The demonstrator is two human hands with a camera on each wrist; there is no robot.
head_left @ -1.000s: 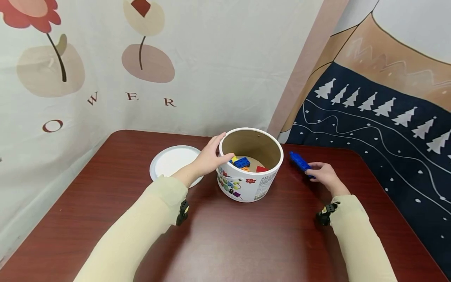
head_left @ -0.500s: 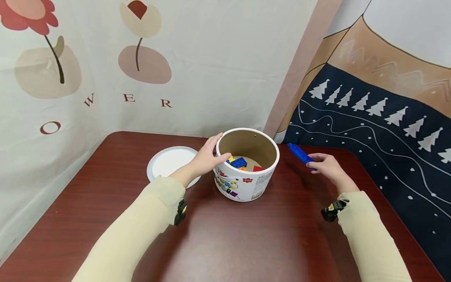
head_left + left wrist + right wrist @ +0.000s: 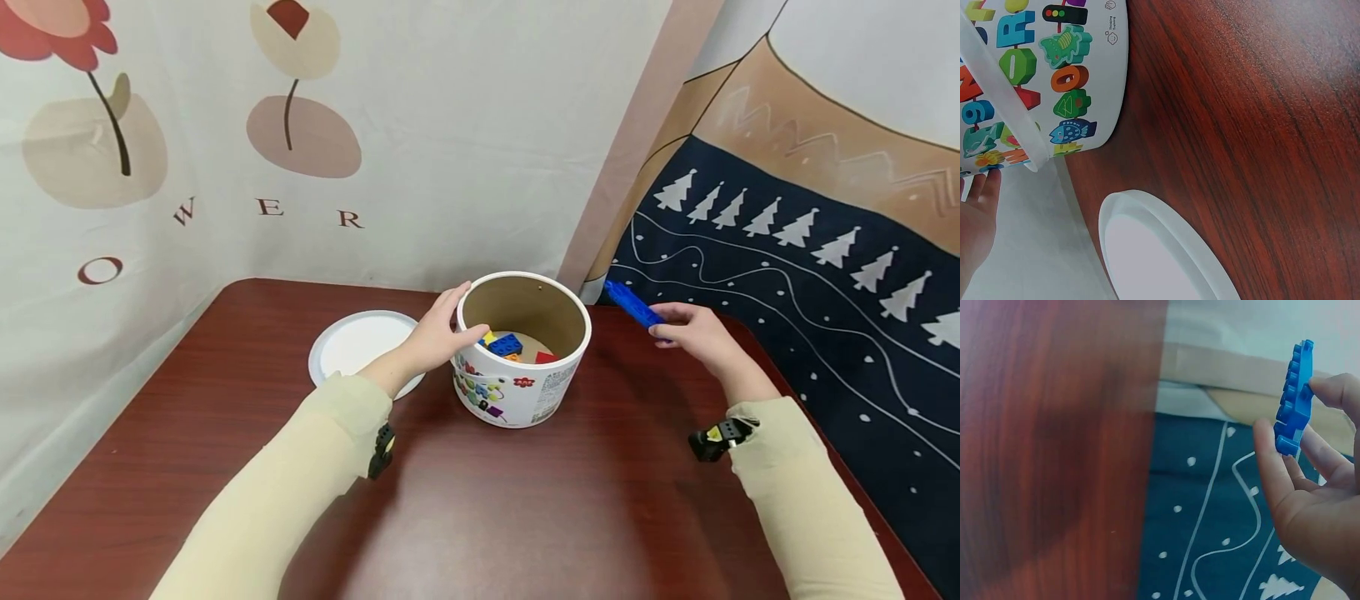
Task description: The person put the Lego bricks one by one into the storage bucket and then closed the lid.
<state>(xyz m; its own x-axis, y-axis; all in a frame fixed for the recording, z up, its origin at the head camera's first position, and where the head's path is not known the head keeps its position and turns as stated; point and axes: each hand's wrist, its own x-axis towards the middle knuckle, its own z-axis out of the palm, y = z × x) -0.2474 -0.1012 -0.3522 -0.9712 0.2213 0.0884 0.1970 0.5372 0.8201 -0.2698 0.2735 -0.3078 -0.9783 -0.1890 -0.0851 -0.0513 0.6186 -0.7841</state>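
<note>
A white round bucket (image 3: pixel 551 377) with colourful printed toys stands on the table, uncovered. My left hand (image 3: pixel 444 332) lies against its left rim, fingers and thumb fairly straight and spread. In the left wrist view, fingertips of the left hand (image 3: pixel 980 212) touch the printed wall beside a white handle (image 3: pixel 1007 94). Right of the bucket, my right hand (image 3: pixel 693 337) pinches a long blue building block (image 3: pixel 632 303) by its near end, raised off the table. The right wrist view shows round studs along one side of the blue building block (image 3: pixel 1296 400).
Inside the bucket lie several blocks, including a blue brick (image 3: pixel 506 344) and a red piece (image 3: pixel 545 357). A white round lid (image 3: pixel 352 342) lies on the brown table (image 3: pixel 480 508), left of the bucket. Printed cloths (image 3: pixel 450 167) hang behind and to the right.
My right hand has lifted the blue block off the table, upward and slightly away. The left hand stays on the bucket rim, and the view has shifted a little.
</note>
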